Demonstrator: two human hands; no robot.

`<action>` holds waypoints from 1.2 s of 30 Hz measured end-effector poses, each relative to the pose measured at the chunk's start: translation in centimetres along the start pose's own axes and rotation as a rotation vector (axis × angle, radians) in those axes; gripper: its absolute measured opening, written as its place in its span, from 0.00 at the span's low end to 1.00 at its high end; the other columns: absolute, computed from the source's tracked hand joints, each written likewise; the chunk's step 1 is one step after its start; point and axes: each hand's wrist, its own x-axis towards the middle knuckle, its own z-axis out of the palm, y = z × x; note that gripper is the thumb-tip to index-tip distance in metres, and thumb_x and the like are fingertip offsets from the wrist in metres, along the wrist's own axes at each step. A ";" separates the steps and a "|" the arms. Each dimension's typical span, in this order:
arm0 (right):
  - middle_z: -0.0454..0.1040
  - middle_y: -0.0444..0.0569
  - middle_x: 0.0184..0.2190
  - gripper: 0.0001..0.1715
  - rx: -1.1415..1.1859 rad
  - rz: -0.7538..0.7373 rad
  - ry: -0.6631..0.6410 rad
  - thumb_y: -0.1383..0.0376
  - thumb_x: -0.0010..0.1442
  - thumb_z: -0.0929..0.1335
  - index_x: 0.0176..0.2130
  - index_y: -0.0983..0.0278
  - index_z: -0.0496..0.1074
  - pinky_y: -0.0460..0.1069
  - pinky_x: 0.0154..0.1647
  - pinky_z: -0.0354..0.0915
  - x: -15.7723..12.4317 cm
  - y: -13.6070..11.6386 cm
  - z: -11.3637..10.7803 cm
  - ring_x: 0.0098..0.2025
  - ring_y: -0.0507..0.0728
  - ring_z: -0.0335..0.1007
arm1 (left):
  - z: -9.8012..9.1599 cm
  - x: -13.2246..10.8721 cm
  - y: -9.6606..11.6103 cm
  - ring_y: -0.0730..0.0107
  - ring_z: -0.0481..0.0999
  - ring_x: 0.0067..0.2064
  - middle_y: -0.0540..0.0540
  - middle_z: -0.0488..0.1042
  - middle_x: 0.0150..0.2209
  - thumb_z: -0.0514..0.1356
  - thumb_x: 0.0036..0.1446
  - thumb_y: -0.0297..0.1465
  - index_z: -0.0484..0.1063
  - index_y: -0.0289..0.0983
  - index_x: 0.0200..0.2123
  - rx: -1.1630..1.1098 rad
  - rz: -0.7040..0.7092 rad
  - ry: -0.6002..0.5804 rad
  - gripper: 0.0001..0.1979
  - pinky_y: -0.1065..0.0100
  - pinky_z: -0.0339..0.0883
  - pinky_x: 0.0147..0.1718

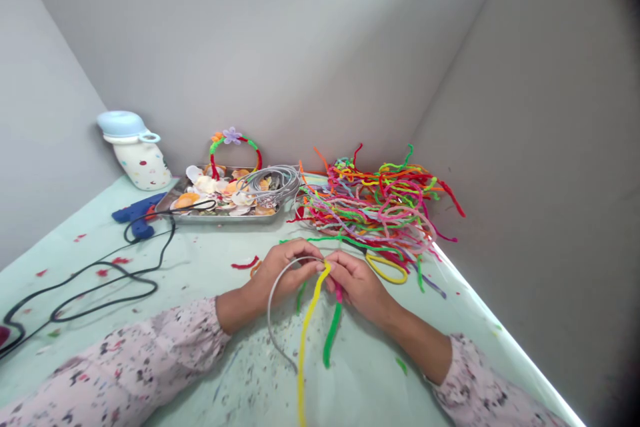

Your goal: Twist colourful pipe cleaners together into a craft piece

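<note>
Both hands meet over the middle of the table. My left hand (287, 275) is closed, pinching a thin grey wire (271, 310) that bows out to the left and down. Against it, my right hand (361, 285) is closed with its fingertips on the top of a yellow pipe cleaner (306, 330), whose long end hangs toward me. The yellow strand meets the wire at the fingertips; whether it is wrapped round is hidden. Below the right fingers show a pink fuzzy piece (339, 292) and a green fuzzy length (331, 337).
Behind the hands lies a heap of coloured pipe cleaners (385, 197), with yellow-handled scissors (387, 269) at its front. A metal tray (225, 219) holds shells and coiled grey wire (275, 181); a decorated hoop (259, 155) stands there. Leftward are a blue glue gun (140, 212), black cord (150, 271) and bottle (143, 160).
</note>
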 end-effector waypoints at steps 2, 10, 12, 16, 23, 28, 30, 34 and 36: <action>0.66 0.38 0.19 0.16 0.015 0.012 -0.009 0.54 0.63 0.64 0.35 0.64 0.69 0.41 0.16 0.51 -0.1 -0.1 0.0 0.16 0.46 0.55 | 0.0 -0.1 0.3 0.70 0.74 0.33 0.47 0.76 0.30 0.62 0.56 0.32 0.74 0.34 0.33 0.027 0.031 0.021 0.06 0.71 0.67 0.34; 0.70 0.39 0.22 0.11 -0.162 -0.101 0.098 0.58 0.64 0.63 0.42 0.62 0.69 0.43 0.22 0.56 -0.4 0.0 0.3 0.20 0.48 0.59 | 0.0 -0.2 0.1 0.70 0.74 0.32 0.47 0.76 0.30 0.61 0.57 0.33 0.74 0.35 0.33 0.061 0.062 0.057 0.07 0.71 0.68 0.33; 0.70 0.39 0.22 0.10 -0.222 -0.138 0.135 0.59 0.64 0.63 0.43 0.61 0.68 0.43 0.23 0.56 -0.5 0.2 0.4 0.21 0.48 0.60 | 0.0 -0.3 -0.1 0.70 0.74 0.33 0.47 0.76 0.30 0.61 0.57 0.33 0.74 0.35 0.33 0.054 0.051 0.050 0.06 0.70 0.68 0.33; 0.72 0.40 0.23 0.07 -0.299 -0.178 0.176 0.62 0.63 0.63 0.42 0.61 0.67 0.44 0.23 0.56 -0.7 0.2 0.6 0.22 0.49 0.62 | 0.0 -0.2 -0.2 0.69 0.74 0.33 0.48 0.76 0.31 0.62 0.55 0.33 0.74 0.35 0.33 0.108 0.049 0.062 0.06 0.70 0.68 0.34; 0.72 0.40 0.24 0.04 -0.347 -0.190 0.171 0.63 0.63 0.63 0.39 0.60 0.65 0.44 0.25 0.57 -0.9 -0.3 0.8 0.24 0.50 0.65 | -0.1 -0.2 -0.3 0.70 0.74 0.32 0.48 0.76 0.30 0.63 0.54 0.32 0.74 0.35 0.32 0.153 0.067 0.054 0.06 0.71 0.67 0.33; 0.71 0.41 0.24 0.05 -0.412 -0.193 0.163 0.62 0.64 0.62 0.38 0.61 0.64 0.45 0.26 0.58 -0.9 -0.3 0.8 0.24 0.50 0.64 | -0.1 -0.4 -0.4 0.71 0.73 0.32 0.48 0.75 0.30 0.61 0.57 0.35 0.73 0.35 0.32 0.132 0.085 0.040 0.09 0.72 0.66 0.32; 0.71 0.41 0.24 0.05 -0.445 -0.205 0.159 0.62 0.64 0.61 0.37 0.61 0.64 0.45 0.25 0.57 -0.9 -0.3 0.8 0.23 0.50 0.63 | -0.1 -0.5 -0.4 0.71 0.72 0.32 0.48 0.74 0.29 0.60 0.58 0.36 0.73 0.35 0.31 0.124 0.084 0.047 0.10 0.72 0.65 0.32; 0.72 0.41 0.24 0.05 -0.504 -0.233 0.161 0.63 0.64 0.61 0.37 0.61 0.64 0.45 0.25 0.58 -0.9 -0.2 0.8 0.23 0.51 0.64 | 0.0 -0.6 -0.5 0.71 0.71 0.32 0.49 0.73 0.29 0.61 0.58 0.36 0.73 0.35 0.32 0.100 0.066 0.044 0.10 0.72 0.63 0.32; 0.72 0.42 0.24 0.05 -0.543 -0.240 0.169 0.62 0.64 0.61 0.37 0.61 0.64 0.45 0.26 0.58 -0.9 -0.2 0.8 0.23 0.51 0.64 | 0.0 -0.6 -0.5 0.72 0.71 0.31 0.49 0.73 0.29 0.61 0.57 0.37 0.72 0.35 0.31 0.049 0.047 0.046 0.10 0.72 0.63 0.32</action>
